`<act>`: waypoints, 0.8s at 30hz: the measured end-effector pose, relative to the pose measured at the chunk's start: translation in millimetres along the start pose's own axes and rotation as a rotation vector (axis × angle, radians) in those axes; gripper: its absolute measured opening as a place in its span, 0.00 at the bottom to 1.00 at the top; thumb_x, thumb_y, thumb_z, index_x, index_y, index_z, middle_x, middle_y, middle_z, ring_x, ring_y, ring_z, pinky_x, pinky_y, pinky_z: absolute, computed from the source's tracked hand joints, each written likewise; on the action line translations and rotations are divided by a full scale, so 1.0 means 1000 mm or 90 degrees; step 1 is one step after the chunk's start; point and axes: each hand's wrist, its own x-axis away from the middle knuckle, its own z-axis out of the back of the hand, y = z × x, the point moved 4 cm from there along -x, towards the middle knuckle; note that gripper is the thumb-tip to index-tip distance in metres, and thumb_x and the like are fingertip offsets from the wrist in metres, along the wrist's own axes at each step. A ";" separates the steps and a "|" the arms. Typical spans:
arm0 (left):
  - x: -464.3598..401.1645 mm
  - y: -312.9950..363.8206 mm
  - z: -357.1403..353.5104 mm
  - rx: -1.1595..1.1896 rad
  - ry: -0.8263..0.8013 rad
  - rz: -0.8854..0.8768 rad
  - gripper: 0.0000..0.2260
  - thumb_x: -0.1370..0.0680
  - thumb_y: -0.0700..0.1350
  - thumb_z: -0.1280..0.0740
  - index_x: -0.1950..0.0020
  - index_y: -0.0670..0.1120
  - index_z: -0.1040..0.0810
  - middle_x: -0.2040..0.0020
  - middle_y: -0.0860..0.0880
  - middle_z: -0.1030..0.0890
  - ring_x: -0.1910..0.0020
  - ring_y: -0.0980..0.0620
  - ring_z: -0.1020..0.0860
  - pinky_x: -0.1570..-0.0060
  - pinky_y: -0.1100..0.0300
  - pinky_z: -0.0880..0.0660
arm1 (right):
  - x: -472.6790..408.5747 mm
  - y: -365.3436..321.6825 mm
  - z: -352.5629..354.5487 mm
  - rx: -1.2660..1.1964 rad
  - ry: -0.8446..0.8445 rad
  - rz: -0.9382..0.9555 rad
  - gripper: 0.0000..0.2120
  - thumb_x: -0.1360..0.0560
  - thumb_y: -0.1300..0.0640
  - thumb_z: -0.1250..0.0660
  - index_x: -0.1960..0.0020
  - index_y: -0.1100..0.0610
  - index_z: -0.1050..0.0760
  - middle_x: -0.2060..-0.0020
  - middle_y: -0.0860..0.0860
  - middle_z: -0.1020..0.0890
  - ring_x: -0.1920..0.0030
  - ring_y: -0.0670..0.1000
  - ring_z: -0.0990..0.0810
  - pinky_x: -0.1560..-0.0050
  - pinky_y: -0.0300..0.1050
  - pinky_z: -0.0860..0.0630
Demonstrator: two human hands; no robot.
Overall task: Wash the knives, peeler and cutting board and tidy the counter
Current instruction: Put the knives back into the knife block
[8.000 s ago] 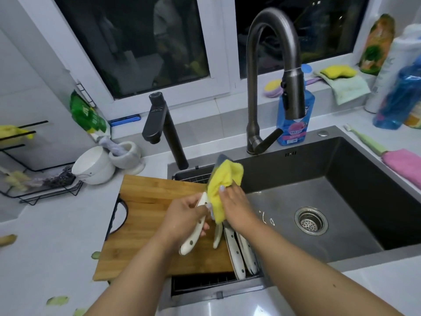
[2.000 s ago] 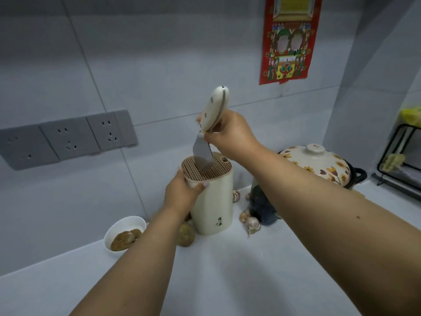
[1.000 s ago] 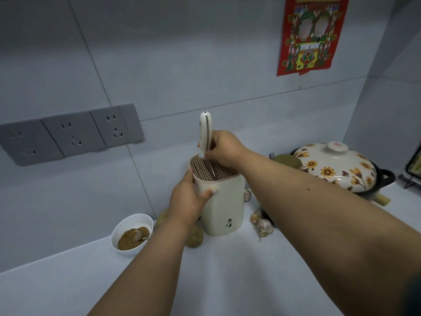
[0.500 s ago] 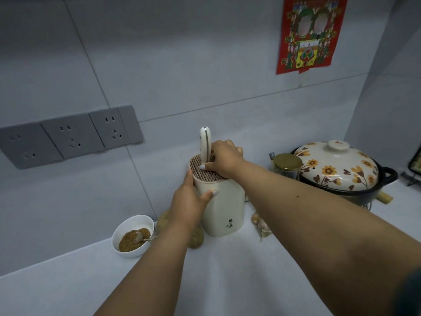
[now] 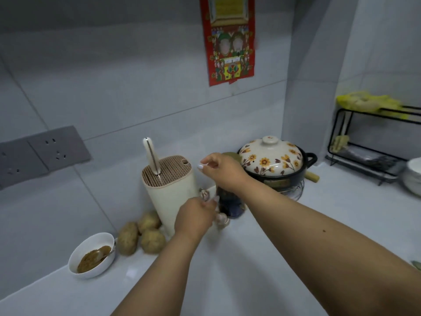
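Head view: the knife [image 5: 151,156] stands in the knife block [image 5: 169,190], blade down in the slotted top toward its left side, only the cream handle showing. Its long axis runs nearly upright, leaning a little to the left. The block sits on the white table [image 5: 227,270] at the far wall.

From the knife, the right hand [image 5: 222,168] lies to the right at about the height of the block's top, clear of the handle, fingers loosely curled and grasping nothing. The left hand [image 5: 196,216] is lower and nearer the camera, just in front of the block's right lower side, also loosely curled and empty; whether it brushes the block I cannot tell. The right hand is the nearer one to the handle.

Half a second ago the right hand was pressing the handle down into the block and the left hand clasped the block's side; now both have let go and drawn back to the right. The knife looks seated, so this one seems put away.

Left of the block lie three potatoes [image 5: 145,236] and a white bowl [image 5: 92,255] of brown paste. Right of it stand a dark jar [image 5: 230,205], garlic bulbs [image 5: 222,218] and a flowered pot [image 5: 273,163], with a black rack [image 5: 373,142] at far right.
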 end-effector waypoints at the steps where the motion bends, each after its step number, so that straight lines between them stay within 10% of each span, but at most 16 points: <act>1: 0.005 0.013 -0.007 0.018 -0.017 -0.023 0.22 0.23 0.59 0.38 0.69 0.46 0.24 0.66 0.46 0.16 0.61 0.45 0.18 0.53 0.50 0.22 | 0.010 0.007 0.010 -0.015 0.003 -0.011 0.15 0.24 0.44 0.35 0.44 0.53 0.22 0.50 0.49 0.19 0.48 0.48 0.22 0.50 0.43 0.27; 24: 0.228 0.271 -0.304 0.146 -0.520 -0.189 0.10 0.21 0.46 0.36 0.53 0.39 0.22 0.60 0.42 0.18 0.65 0.45 0.19 0.59 0.51 0.20 | 0.385 0.240 0.331 -0.057 0.469 -0.447 0.21 0.21 0.46 0.41 0.53 0.65 0.24 0.65 0.54 0.23 0.64 0.52 0.26 0.55 0.50 0.25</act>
